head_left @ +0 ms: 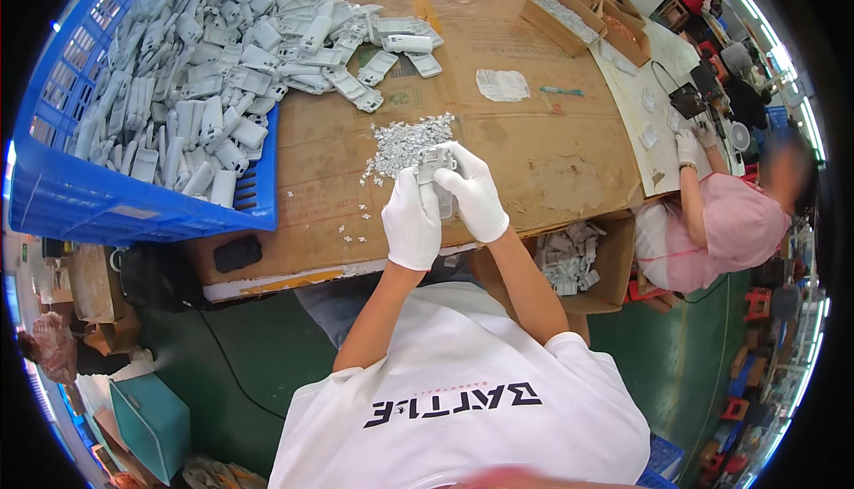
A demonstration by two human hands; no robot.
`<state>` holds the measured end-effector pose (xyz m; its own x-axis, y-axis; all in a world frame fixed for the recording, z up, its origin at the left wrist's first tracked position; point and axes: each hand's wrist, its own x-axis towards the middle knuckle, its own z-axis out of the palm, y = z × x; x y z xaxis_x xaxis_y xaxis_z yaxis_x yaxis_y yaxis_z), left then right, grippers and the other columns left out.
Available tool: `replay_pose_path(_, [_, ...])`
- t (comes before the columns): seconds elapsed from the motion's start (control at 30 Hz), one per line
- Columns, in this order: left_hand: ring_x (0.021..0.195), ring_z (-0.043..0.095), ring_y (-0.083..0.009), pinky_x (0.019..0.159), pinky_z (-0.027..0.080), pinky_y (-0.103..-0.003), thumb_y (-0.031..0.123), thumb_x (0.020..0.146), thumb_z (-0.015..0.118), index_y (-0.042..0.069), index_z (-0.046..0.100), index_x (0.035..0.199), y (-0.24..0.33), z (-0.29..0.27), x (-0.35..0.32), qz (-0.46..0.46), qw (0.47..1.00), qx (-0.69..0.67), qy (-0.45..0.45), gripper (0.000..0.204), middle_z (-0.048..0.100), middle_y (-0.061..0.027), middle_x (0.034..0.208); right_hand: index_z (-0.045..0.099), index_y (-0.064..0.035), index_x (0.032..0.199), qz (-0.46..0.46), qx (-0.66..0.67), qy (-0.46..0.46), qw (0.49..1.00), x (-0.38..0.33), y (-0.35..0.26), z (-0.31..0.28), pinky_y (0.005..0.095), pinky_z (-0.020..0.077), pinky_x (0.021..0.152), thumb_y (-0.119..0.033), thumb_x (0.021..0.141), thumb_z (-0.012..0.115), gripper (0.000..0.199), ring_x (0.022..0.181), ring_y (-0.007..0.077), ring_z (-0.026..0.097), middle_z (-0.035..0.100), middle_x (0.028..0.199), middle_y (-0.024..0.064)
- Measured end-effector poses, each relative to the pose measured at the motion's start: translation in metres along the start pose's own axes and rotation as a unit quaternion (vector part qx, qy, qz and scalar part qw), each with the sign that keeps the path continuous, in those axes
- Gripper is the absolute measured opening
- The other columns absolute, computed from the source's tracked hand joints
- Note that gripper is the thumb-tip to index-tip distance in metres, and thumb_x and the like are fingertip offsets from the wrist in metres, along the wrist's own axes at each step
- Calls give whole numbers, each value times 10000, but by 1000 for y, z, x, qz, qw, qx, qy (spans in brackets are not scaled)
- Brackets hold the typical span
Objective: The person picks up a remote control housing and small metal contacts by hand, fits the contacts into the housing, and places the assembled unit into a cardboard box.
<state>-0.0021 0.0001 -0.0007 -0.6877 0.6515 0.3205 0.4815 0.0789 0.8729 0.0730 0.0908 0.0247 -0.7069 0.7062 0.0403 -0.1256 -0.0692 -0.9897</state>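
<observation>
A pale grey plastic housing [435, 165] is held between my two white-gloved hands over the near part of the cardboard-covered table. My left hand [413, 222] grips it from the left and below. On its right side, my right hand [474, 193] closes its fingers and thumb around it. Just beyond my hands lies a loose heap of tiny pale parts [400, 144], with a few strays scattered to the left. Many similar grey housings [258, 53] spill out of a blue crate [124, 209] onto the table at the left.
Small cardboard boxes of parts [569, 18] stand at the far right. A pen [562, 92] lies beside a white paper sheet [503, 85]. Below the table edge, a carton [614, 262] holds more pale pieces. A co-worker in pink [729, 213] sits at the right; a black item [237, 253] lies front left.
</observation>
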Motion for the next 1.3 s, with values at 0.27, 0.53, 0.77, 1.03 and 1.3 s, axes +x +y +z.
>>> replay_pose_path(0.27, [782, 632, -429, 642, 490, -462, 65, 961, 494, 11, 554, 1071, 3, -1, -4, 23, 999, 44, -4, 136, 623, -226, 878, 623, 4, 977, 1, 25, 36, 999, -2, 9, 2, 239, 446, 727, -21, 839, 517, 176, 796, 53, 502, 588, 854, -3])
replay_pose_path(0.53, [793, 631, -443, 670, 497, -498, 75, 937, 520, 30, 551, 1073, -5, 19, 1, 44, 997, 63, -14, 147, 628, -221, 920, 604, -4, 950, -10, 102, 95, 990, 7, 40, -9, 247, 460, 754, 25, 813, 500, 174, 817, 70, 532, 576, 850, -15])
replay_pose_path(0.77, [888, 638, -441, 762, 490, -501, 228, 950, 487, 7, 593, 1003, -27, 34, 64, -79, 965, -12, -248, 251, 661, -267, 900, 632, -77, 1091, -269, -497, 114, 817, -24, 32, -34, 404, 516, 889, -68, 729, 729, 375, 1013, 337, 612, 620, 1129, 108])
replay_pose_path(1.03, [1010, 664, -333, 922, 508, -396, 291, 970, 536, 3, 637, 1190, 5, 88, 83, -205, 887, -130, -394, 376, 677, -222, 1106, 617, -85, 974, -117, -487, 189, 845, -7, 37, -102, 447, 548, 733, -177, 833, 666, 175, 871, 342, 646, 616, 989, 156])
replay_pose_path(1.3, [1174, 536, -341, 955, 464, -460, 226, 826, 710, 112, 662, 1135, -83, 34, 180, 137, 888, 439, -18, 334, 562, -167, 1273, 655, -47, 873, -101, -621, 352, 693, 32, 26, -352, 487, 497, 762, -215, 892, 589, 182, 856, 390, 616, 624, 903, 210])
